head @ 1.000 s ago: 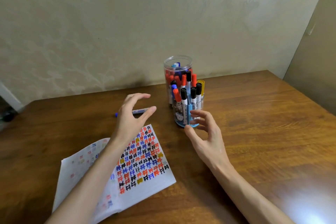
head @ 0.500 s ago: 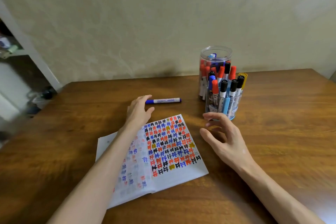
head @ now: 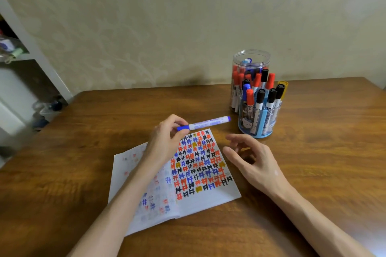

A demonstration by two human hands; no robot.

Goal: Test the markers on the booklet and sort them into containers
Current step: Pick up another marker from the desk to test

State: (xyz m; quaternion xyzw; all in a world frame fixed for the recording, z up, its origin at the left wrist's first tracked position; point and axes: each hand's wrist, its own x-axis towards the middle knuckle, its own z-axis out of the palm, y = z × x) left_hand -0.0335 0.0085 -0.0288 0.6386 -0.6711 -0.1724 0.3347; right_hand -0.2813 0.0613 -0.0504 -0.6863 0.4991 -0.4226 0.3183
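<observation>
Container 1: clear tall jar (head: 251, 62), standing upright near the desk's far edge, right of the middle. It holds upright markers with red and blue caps. An exact count cannot be made through the wall.
Container 2: clear holder with blue base (head: 259, 129), touching or just beside the front of the jar, on the side toward the near edge. It holds upright markers with black, red, blue and yellow caps.
Count, containers: two.
Count, loose markers: one, the blue marker (head: 205, 123).
Count, booklets: one.
Blue marker: roughly level over the booklet's far edge, pointing toward the holder.
Left hand (head: 167, 140): pinches the blue marker at its capped end between thumb and fingers.
Right hand (head: 254, 156): holds nothing, fingers spread and loosely bent, at the booklet's right edge and near the holder.
Booklet (head: 200, 173): lies open on the desk, around the middle toward the near edge. The right page carries rows of hash marks in red, blue, black and yellow. The left page shows faint marks.
Surface: brown wooden desk (head: 323, 152).
Room: pale patterned wall (head: 167, 27) behind the desk. A white shelf unit (head: 31, 48) with blurred items stands past the left edge.
</observation>
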